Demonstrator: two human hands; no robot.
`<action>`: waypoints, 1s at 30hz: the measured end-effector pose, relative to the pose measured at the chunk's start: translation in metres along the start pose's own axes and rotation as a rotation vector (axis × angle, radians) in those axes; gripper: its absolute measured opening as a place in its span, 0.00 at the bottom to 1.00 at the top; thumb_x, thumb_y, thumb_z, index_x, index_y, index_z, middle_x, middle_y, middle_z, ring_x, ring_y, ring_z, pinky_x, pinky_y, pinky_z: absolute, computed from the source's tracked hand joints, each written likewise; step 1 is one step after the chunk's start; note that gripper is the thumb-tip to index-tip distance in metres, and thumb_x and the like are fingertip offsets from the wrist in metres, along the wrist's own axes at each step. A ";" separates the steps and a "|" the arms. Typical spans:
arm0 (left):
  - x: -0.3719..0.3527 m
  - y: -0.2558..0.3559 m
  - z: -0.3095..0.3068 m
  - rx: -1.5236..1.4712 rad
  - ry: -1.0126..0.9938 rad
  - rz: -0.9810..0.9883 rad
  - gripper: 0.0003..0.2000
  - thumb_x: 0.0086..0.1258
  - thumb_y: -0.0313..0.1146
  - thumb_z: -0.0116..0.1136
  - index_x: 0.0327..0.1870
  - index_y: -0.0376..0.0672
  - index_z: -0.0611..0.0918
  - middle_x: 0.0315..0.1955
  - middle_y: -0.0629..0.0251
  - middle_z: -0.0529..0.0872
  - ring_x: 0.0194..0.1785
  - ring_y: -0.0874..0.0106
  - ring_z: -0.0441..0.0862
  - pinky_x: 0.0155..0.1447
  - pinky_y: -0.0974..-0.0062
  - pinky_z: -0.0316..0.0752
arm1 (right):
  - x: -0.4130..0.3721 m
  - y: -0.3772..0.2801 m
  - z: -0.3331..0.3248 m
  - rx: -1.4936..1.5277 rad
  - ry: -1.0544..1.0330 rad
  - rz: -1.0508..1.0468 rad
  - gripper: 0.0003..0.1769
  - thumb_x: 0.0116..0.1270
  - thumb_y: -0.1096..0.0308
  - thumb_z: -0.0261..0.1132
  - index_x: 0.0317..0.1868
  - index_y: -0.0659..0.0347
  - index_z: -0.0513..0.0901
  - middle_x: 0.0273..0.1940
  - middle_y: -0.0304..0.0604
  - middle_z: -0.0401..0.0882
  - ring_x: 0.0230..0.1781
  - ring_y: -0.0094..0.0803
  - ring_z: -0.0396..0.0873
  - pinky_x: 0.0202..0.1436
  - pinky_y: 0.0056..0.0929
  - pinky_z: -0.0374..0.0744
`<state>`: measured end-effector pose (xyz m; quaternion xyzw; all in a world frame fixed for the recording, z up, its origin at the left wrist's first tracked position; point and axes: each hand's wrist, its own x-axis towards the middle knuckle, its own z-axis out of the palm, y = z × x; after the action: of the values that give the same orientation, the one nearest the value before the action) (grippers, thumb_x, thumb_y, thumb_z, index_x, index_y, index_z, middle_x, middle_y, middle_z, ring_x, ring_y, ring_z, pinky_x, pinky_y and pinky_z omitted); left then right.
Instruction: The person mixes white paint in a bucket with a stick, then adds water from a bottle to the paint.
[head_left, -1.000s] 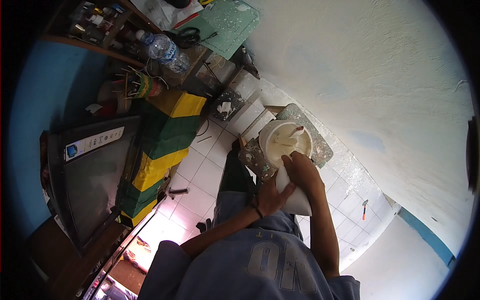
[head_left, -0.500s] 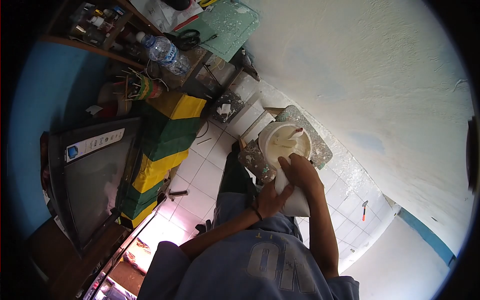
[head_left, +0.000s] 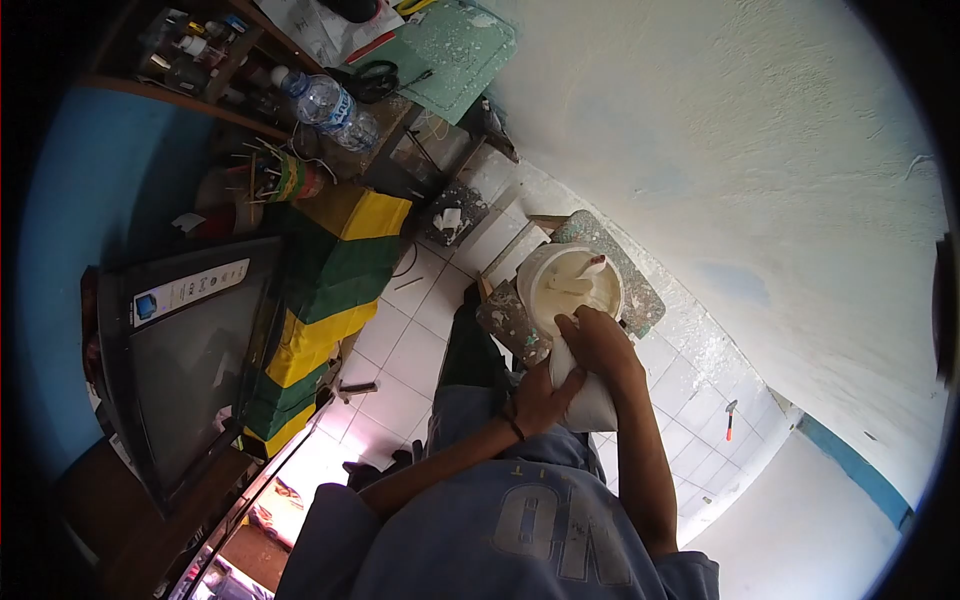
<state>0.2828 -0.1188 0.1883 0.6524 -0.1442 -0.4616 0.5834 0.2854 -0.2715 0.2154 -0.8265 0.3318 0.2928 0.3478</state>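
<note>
Hands: 2; 1 white bag was gripped by the curled left hand (head_left: 543, 398) and right hand (head_left: 602, 345).
Bucket (head_left: 529, 290): 1, round; creamy mixture (head_left: 558, 298) was contained.

On your blue-grey shirt (head_left: 450, 530), you can read the large pale letters N and O, with smaller lettering only partly legible. The label on the clear plastic bottle (head_left: 340, 112) appears to read "AQUA". The print on the black screen's sticker (head_left: 192, 292) is too small for you to make out.
</note>
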 end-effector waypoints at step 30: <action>0.007 -0.021 -0.004 0.282 -0.102 -0.070 0.18 0.76 0.42 0.43 0.49 0.33 0.76 0.36 0.43 0.83 0.43 0.46 0.81 0.45 0.57 0.73 | -0.009 -0.010 0.010 0.052 0.140 0.001 0.25 0.67 0.52 0.56 0.38 0.73 0.76 0.36 0.67 0.80 0.41 0.59 0.80 0.48 0.50 0.76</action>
<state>0.2823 -0.1160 0.1660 0.7081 -0.2144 -0.4894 0.4615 0.2849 -0.2554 0.2195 -0.8355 0.3635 0.2256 0.3449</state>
